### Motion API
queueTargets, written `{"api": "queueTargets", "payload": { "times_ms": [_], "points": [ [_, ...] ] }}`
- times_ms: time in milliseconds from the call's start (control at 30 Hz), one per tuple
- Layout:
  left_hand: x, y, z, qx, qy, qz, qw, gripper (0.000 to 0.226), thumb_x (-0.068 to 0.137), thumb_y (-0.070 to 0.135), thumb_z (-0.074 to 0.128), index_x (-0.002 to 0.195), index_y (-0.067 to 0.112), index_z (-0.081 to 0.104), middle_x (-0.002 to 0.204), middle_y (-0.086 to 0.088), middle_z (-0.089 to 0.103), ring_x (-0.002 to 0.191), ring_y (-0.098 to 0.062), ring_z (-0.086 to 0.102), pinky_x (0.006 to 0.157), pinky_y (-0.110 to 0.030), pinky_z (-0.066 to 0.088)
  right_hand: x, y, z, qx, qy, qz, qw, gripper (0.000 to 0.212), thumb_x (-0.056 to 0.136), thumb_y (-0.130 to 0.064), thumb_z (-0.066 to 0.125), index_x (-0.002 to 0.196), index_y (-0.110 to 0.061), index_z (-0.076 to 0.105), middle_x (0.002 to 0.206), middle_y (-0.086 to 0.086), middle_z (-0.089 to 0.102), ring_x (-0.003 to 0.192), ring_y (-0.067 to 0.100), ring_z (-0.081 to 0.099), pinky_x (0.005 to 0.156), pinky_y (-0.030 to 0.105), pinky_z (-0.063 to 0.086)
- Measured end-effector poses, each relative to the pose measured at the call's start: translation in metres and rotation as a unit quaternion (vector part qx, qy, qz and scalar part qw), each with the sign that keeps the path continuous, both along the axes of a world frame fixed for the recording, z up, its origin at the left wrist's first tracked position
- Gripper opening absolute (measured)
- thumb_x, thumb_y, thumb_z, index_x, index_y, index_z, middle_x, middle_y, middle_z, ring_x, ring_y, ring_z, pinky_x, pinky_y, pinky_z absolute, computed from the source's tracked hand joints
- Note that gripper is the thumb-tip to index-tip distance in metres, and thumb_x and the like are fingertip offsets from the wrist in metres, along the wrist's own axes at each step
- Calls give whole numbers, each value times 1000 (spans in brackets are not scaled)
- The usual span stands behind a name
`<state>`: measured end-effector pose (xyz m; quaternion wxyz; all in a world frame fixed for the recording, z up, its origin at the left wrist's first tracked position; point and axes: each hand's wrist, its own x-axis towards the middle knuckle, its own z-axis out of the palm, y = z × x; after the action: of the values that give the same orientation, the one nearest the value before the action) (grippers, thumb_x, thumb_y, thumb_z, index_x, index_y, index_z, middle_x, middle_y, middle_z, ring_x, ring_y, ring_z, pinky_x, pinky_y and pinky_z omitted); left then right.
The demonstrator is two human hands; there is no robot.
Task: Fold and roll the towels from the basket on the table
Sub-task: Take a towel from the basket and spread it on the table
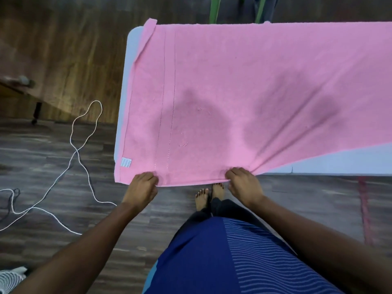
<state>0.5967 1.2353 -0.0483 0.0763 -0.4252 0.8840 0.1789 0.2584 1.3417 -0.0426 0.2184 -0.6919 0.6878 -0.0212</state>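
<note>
A large pink towel [244, 85] lies spread over the white table [339, 162], covering most of its top and running out of view on the right. Its near edge hangs slightly past the table's front edge. My left hand [141, 187] grips that near edge close to the left corner, beside a small white label [126, 162]. My right hand [244, 183] grips the same edge further right, and creases fan out from it toward the far right. The towel's far left corner is folded over. No basket is in view.
A white cable [84, 145] loops across the dark wooden floor left of the table. My bare feet [209, 195] stand at the table's front edge. A pink strap [364, 209] hangs below the table at right. Green-edged legs [214, 9] show behind the table.
</note>
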Motion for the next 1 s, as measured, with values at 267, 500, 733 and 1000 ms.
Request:
{"api": "queueTargets", "payload": {
  "times_ms": [267, 500, 733, 1000],
  "points": [
    [-54, 26, 0, -47, 68, 48, 995, 13, 80, 14, 54, 87, 12, 65, 83, -5, 63, 78, -27, 57, 68, -37, 42, 0, 29, 1, -45, -30, -122, 991, 28, 72, -8, 68, 97, -20, 67, 101, 0, 64, 97, 25, 57, 85, 38, 40],
    [-205, 59, 12, 42, 159, 2, 986, 28, 81, 22, 42, 90, 13, 66, 85, -4, 64, 81, -25, 58, 74, -36, 42, -91, 61, 4, -56, -50, -264, 962, 31, 79, -15, 49, 104, -14, 67, 106, 6, 64, 98, 30, 58, 84, 46, 48],
    [-336, 89, 17, 66, 208, -48, 975, 19, 86, 6, 56, 102, 7, 67, 99, -9, 66, 91, -27, 57, 83, -37, 42, -208, 72, 9, -77, -1, -280, 957, 34, 79, 3, 58, 111, -9, 66, 118, 10, 62, 104, 34, 56, 83, 44, 45],
    [-403, 111, 13, 5, 140, 51, 989, 41, 76, -9, 67, 115, 1, 64, 114, -17, 65, 99, -33, 58, 88, -41, 48, -324, 64, 7, -55, 6, -131, 990, 43, 82, 5, 56, 121, -12, 62, 129, 8, 59, 115, 30, 54, 94, 42, 46]
  ]
}}
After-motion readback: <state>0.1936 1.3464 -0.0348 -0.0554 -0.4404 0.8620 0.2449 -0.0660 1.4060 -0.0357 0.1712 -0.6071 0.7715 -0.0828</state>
